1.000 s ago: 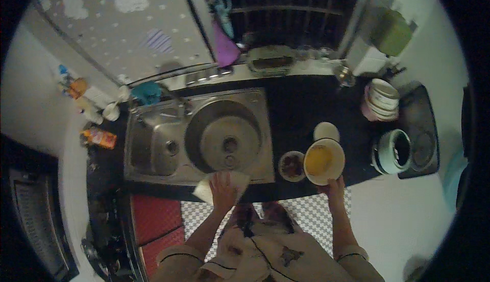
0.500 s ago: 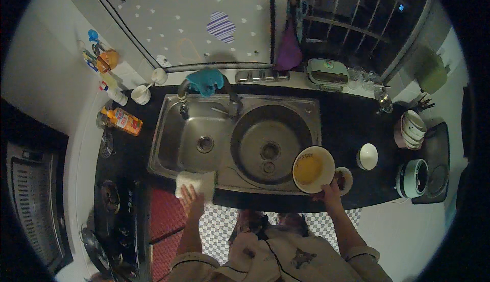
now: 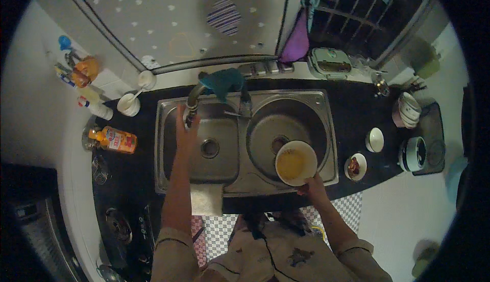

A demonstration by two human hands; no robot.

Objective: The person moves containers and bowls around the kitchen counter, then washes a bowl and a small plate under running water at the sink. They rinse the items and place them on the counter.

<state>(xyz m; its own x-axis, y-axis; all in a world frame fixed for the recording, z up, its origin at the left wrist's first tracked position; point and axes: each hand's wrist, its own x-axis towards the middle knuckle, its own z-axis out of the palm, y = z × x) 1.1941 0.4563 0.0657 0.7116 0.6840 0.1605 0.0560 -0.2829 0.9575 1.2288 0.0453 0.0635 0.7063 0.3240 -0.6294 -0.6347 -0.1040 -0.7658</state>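
In my right hand (image 3: 311,186) is a white bowl (image 3: 308,165) with yellow liquid in it, gripped by its near right rim and held over the front of the round sink basin (image 3: 265,124). My left hand (image 3: 187,131) is up at the faucet spout (image 3: 193,101), above the left basin (image 3: 178,164). Its thumb and fingers lie on either side of the spout's end. A teal cloth (image 3: 223,84) drapes over the faucet. Below, a pale folded cloth (image 3: 206,200) hangs over the sink's front edge.
On the right counter stand a small bowl with brown food (image 3: 356,167), a white bowl (image 3: 375,139), stacked bowls (image 3: 408,110) and a pale green round container (image 3: 412,154). An orange bottle (image 3: 120,140) lies at left, near a white cup (image 3: 128,105). A lidded box (image 3: 329,63) sits on the sill.
My left hand has left the folded cloth and reached up to the faucet spout. My right hand has brought the bowl of yellow liquid left, over the round basin, uncovering the food bowl.
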